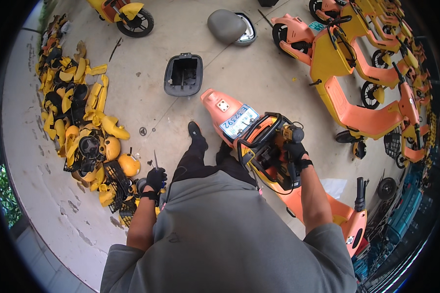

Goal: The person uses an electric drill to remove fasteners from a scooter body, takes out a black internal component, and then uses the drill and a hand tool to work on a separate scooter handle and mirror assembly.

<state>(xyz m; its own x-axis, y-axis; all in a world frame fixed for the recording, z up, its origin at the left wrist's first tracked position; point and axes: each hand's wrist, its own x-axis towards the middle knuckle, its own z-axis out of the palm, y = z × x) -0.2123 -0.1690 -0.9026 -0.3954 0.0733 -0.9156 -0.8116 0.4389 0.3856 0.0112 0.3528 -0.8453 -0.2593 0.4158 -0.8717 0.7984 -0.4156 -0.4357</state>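
Note:
My right hand (295, 152), in a black glove, is closed round a yellow and black power drill (293, 133). It is over the uncovered seat opening of an orange and yellow scooter (225, 113), where dark inner parts show. The drill's tip is too small to make out. A black rail (253, 128) frames the opening. My left hand (156, 179), also gloved, is closed on a screwdriver (155, 158) at my left side, its thin shaft pointing away from me. Fingers hide most of its handle.
A black storage bin (183, 74) and a grey rounded seat (227, 27) lie on the floor ahead. Yellow plastic scooter parts (83, 122) are heaped along the left wall. Orange and yellow scooters (357, 93) stand in rows at right. Another scooter's wheel (136, 23) is at far left.

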